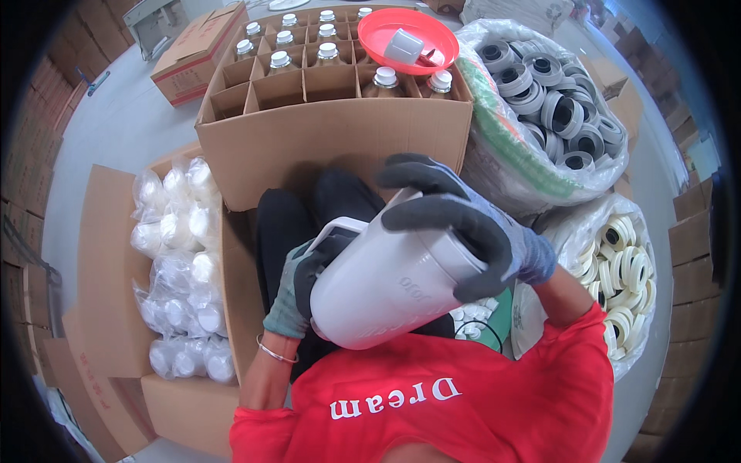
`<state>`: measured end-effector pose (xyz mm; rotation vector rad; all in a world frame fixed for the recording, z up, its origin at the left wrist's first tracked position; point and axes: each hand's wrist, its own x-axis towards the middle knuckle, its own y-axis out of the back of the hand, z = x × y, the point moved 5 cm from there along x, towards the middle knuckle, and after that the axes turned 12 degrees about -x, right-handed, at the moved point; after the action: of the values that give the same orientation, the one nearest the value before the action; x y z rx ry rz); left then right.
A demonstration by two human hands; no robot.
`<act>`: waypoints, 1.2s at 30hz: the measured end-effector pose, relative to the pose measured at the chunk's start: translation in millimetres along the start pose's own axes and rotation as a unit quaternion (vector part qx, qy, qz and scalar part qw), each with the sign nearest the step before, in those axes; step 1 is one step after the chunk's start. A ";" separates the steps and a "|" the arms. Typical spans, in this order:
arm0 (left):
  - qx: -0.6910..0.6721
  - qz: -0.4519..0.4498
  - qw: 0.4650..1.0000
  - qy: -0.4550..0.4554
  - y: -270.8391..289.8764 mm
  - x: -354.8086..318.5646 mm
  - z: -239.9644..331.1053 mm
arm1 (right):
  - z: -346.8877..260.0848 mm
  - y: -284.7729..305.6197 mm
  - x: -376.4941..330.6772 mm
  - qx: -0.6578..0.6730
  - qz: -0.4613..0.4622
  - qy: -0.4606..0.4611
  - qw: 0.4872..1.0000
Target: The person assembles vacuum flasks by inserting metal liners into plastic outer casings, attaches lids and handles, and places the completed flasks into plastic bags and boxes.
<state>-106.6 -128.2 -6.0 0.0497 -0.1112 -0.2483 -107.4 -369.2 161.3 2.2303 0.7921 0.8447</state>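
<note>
A pale white-lavender thermos jug (382,285) lies tilted across my lap, its rimmed end up toward the right. My left hand (297,287), in a green and dark grey glove, is closed round the jug's handle side at the left. In a blue-grey glove with dark fingers, my right hand (463,220) wraps over the rimmed end, fingers on top and thumb at the lower side. Whether anything small sits under the right fingers is hidden. Small white pieces (472,318) lie on a green surface just beyond the jug.
In front stands a divided carton (332,143) with several white-capped bottles (328,54). A red basin (370,35) with a grey cup (404,46) rests on its corner. Bags of grey rings (563,116) and cream rings (617,270) stand right; a carton of plastic-wrapped white parts (177,231) left.
</note>
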 end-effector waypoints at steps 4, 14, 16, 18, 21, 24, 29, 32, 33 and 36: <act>-0.053 0.096 0.993 -0.052 -1.7 20.2 49.8 | 63.9 -36.6 -41.9 0.314 0.198 -0.229 0.900; -0.160 -0.055 0.980 0.107 -10.8 -23.1 14.6 | 132.7 -39.2 -3.1 -0.043 0.017 0.048 0.998; -0.184 -0.067 0.962 0.188 -0.9 -30.9 28.6 | 138.2 -68.2 15.0 -0.009 -0.080 0.050 0.995; -0.196 0.002 0.967 0.160 11.5 -29.8 30.2 | 115.1 -91.7 38.2 -0.036 -0.060 0.112 0.991; -0.341 -0.055 0.865 0.362 11.9 -24.2 27.5 | 91.8 -85.0 76.0 0.094 -0.109 -0.169 0.975; -0.403 -0.029 0.891 0.205 42.7 -34.0 4.3 | 122.0 -23.0 98.3 -0.138 0.168 -0.023 0.976; -0.088 0.276 0.957 -0.023 86.4 -6.3 -4.6 | 255.6 106.6 119.7 -0.409 0.210 -0.291 0.839; 0.116 0.245 0.949 -0.159 70.4 30.6 -11.2 | 343.4 134.8 87.8 -0.317 0.180 -0.267 0.892; 0.135 0.252 0.943 -0.173 61.7 42.9 -5.0 | 350.5 137.3 85.0 -0.250 0.195 -0.228 0.921; 0.190 0.273 0.922 -0.197 56.2 62.0 0.1 | 251.4 124.2 109.9 -0.294 0.232 -0.108 0.921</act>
<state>-33.3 -89.2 4.1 0.3501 -0.5664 0.3320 180.9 -453.0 136.9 1.9185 -0.1151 0.8822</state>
